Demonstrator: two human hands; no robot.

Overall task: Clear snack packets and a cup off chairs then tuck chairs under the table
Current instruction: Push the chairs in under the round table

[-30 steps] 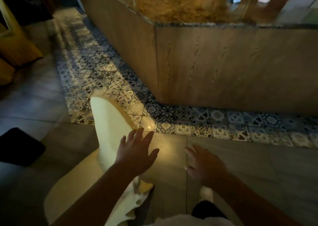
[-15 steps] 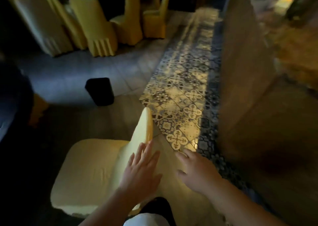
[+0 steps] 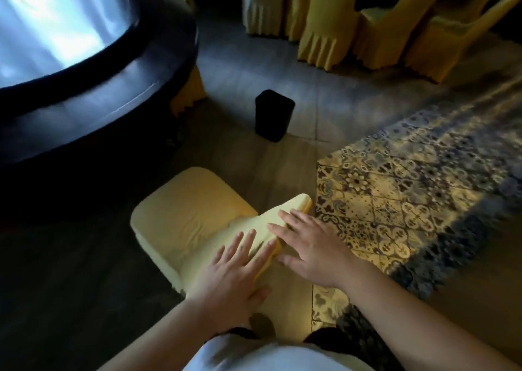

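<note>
A chair in a pale yellow cover (image 3: 186,215) stands right in front of me, its bare seat facing the round table (image 3: 84,68) at the upper left. My left hand (image 3: 234,269) lies flat with straight fingers on the top of the chair's backrest. My right hand (image 3: 310,246) is spread open over the same backrest edge, a little farther right, fingers touching the cover. No snack packets or cup show on the seat.
A black bin (image 3: 272,115) stands on the floor beyond the chair. Several yellow-covered chairs (image 3: 324,31) crowd the top right. A patterned tile strip (image 3: 409,195) runs along the right. The table's dark rim overhangs the left.
My view swung left from the wooden counter toward the round table. Both hands came down from hovering beside the chair onto the top of its backrest.
</note>
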